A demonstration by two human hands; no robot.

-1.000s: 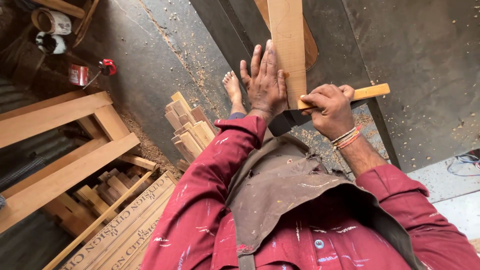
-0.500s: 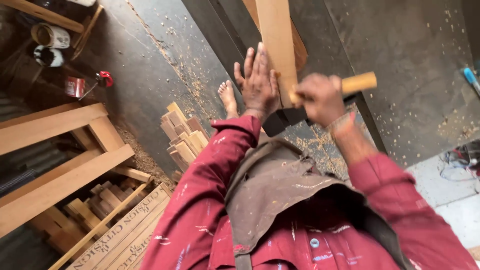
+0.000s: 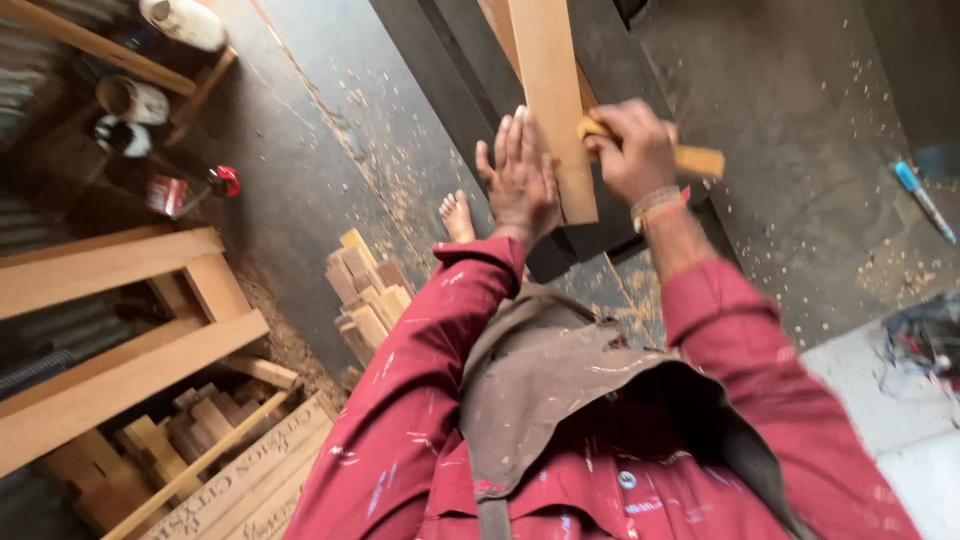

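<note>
A long pale wooden plank (image 3: 553,95) lies along a dark workbench (image 3: 450,75), running away from me. My left hand (image 3: 520,180) rests flat on the plank's near end, fingers spread, pressing it down. My right hand (image 3: 632,150) is closed around a wooden-handled tool (image 3: 697,160), held against the plank's right edge; the tool's working end is hidden behind the hand. Both sleeves are red and paint-flecked, with a brown apron over my chest.
A bare foot (image 3: 457,217) stands on the grey floor beside a stack of short wood offcuts (image 3: 365,295). Thick timber beams (image 3: 110,320) lie at left. Cans (image 3: 130,100) and a red object (image 3: 225,180) sit far left. A blue pen (image 3: 922,200) lies at right among shavings.
My right hand with the tool has shifted in against the plank's edge. The view has swung, showing more floor at right and the blue pen. The left hand stays on the plank.
</note>
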